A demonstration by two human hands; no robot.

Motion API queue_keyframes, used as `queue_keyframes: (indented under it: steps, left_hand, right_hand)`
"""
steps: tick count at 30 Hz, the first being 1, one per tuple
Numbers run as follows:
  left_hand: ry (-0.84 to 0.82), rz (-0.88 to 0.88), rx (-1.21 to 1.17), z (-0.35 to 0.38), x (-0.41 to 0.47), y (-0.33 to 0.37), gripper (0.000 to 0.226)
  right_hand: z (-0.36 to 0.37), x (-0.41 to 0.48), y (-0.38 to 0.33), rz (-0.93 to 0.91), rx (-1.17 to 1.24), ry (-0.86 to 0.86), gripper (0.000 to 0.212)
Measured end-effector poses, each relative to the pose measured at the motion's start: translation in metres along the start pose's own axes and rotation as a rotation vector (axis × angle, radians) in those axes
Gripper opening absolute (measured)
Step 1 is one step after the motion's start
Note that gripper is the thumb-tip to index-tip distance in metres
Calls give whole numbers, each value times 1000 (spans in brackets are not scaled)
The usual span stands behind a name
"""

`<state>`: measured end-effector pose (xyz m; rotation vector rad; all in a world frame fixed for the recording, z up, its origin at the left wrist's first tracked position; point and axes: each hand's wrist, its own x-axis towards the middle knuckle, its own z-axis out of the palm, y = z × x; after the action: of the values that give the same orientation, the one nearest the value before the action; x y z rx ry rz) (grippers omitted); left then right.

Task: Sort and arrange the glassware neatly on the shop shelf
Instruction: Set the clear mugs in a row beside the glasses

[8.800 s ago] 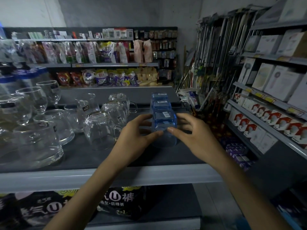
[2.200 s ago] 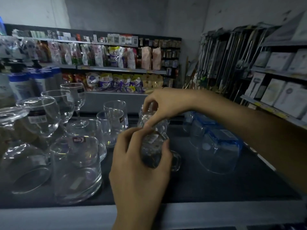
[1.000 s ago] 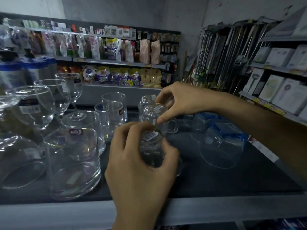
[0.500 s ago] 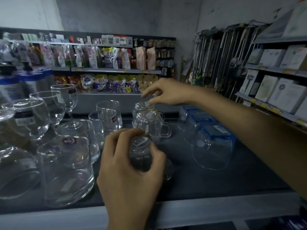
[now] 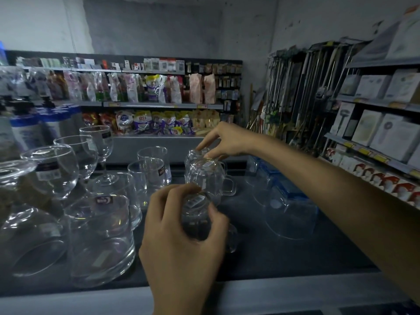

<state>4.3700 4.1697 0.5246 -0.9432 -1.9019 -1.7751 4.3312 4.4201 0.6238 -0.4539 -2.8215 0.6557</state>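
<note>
The right hand (image 5: 227, 142) is no longer on the middle mug (image 5: 204, 178), where it was a second ago. Its bent fingertips and thumb now pinch the upturned base of the rear mug (image 5: 193, 154). The left hand (image 5: 181, 235) keeps its curled fingers around the front mug (image 5: 195, 202) on the dark shelf (image 5: 284, 258). I judge that the row of three mugs is almost straight. All the mugs stand upside down and empty. The blue-lidded containers (image 5: 288, 201) beside them are also turned over with nothing inside, and the wine glasses (image 5: 95, 142) are upright and empty.
</note>
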Motion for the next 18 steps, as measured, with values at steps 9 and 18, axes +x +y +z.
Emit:
queue_keyframes:
  steps: [9, 18]
  left_hand:
    - [-16, 4, 25, 0, 1, -1, 32]
    - [-15, -6, 37, -2, 0, -3, 32]
  right_hand:
    - [5, 0, -4, 36, -34, 64, 28]
    - [-11, -18, -14, -40, -51, 199, 27]
